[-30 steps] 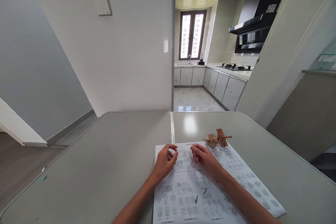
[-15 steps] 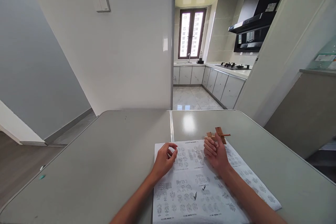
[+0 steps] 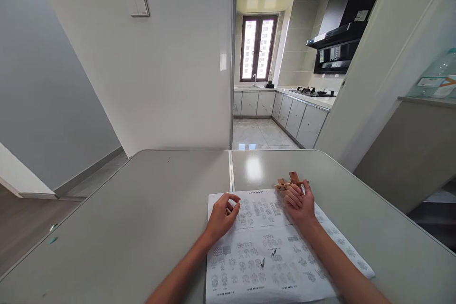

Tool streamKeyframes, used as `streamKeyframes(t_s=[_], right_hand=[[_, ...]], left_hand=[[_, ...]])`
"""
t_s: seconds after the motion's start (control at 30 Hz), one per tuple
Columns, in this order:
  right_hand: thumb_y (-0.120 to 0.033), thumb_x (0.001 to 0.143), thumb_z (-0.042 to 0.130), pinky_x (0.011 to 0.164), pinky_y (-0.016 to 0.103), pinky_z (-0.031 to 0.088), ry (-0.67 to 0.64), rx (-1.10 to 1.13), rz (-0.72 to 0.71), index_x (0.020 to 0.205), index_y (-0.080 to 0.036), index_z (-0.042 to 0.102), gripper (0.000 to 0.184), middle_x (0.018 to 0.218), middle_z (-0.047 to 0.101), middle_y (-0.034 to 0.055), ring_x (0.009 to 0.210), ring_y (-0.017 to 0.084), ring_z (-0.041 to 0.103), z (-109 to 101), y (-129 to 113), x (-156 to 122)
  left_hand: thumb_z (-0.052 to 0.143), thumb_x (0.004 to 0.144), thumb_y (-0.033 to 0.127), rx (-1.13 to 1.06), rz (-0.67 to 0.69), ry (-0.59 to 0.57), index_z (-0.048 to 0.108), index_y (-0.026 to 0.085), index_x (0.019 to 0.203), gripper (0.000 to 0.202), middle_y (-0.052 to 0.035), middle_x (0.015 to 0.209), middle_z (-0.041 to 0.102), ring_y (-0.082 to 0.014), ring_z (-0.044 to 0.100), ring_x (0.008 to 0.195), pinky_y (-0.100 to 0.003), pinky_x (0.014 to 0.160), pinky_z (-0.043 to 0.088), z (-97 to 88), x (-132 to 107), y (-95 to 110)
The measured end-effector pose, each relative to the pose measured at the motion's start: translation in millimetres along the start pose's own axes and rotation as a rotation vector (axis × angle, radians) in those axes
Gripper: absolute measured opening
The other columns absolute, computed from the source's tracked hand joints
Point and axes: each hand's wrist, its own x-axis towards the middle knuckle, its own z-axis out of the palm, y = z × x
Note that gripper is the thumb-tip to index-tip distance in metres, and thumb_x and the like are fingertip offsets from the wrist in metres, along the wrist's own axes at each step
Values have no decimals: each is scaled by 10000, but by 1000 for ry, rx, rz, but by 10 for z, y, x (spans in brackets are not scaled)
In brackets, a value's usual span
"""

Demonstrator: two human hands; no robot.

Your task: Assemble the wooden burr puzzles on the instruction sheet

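My right hand (image 3: 299, 203) has its fingers curled on a small wooden assembly (image 3: 292, 178) at the top of the printed sheet. Flat brown wooden pieces are joined with a thin rod, and one fingertip reaches the rod's right end. The lower part of the assembly is hidden behind the fingers. Resting on the sheet's left side, my left hand (image 3: 223, 213) is loosely curved, with a small gap between thumb and forefinger and nothing visible in it. Beneath both hands lies the white paper sheet (image 3: 260, 256), covered with small printed diagrams and several dark marks.
The grey table (image 3: 142, 228) has a seam down its middle. A small green bit (image 3: 53, 240) lies near its left edge. Beyond it are a white wall with a switch (image 3: 136, 1) and a kitchen doorway. A large clear bottle (image 3: 436, 76) stands on a ledge at right.
My right hand has shifted slightly right and turned, its raised finger now at the rod's right end. My left hand keeps its pose. The view has tilted slightly.
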Motion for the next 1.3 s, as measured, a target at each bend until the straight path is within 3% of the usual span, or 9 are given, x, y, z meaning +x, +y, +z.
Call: streamKeyframes(t_s=[0.27,0.47,0.63,0.97,1.3], right_hand=[[-484,926,685,283,174,250,64,-125,-80,649,-235,430,452,396,401,-109,273,46,301,-55,-132,10],[-508,924,687,296,154,186,55,-139,-88,815,-223,547,336,421,397,-131,268,31,262,-102,-197,37],[-491,952,663,304,148,224,-8,-51,-35,971,-204,618,292,431,459,-125,271,34,329,-112,-231,45],[-484,910,707,321,188,274,-22,-42,-23,1022,-237,614,287,465,509,-123,274,49,362,-130,-297,40],[-325,929,699,317,104,194,-10,-94,4,1017,-202,600,181,448,460,-145,278,8,325,-153,-357,117]], left_hand=[[564,955,469,6,1,-6,661,216,1005,276,11,743,661,-152,614,630,-270,603,471,8,11,-33],[575,949,462,-4,-4,0,663,212,984,267,18,701,649,-150,607,610,-267,592,465,2,10,-4],[570,953,471,13,6,-6,666,215,986,276,15,712,653,-155,610,629,-267,600,467,-10,13,-2],[570,949,479,10,2,-7,666,212,988,286,8,730,664,-153,616,622,-266,586,463,-4,24,-32],[581,932,500,-1,14,3,688,210,968,311,3,706,672,-158,628,613,-264,561,467,-8,16,0]])
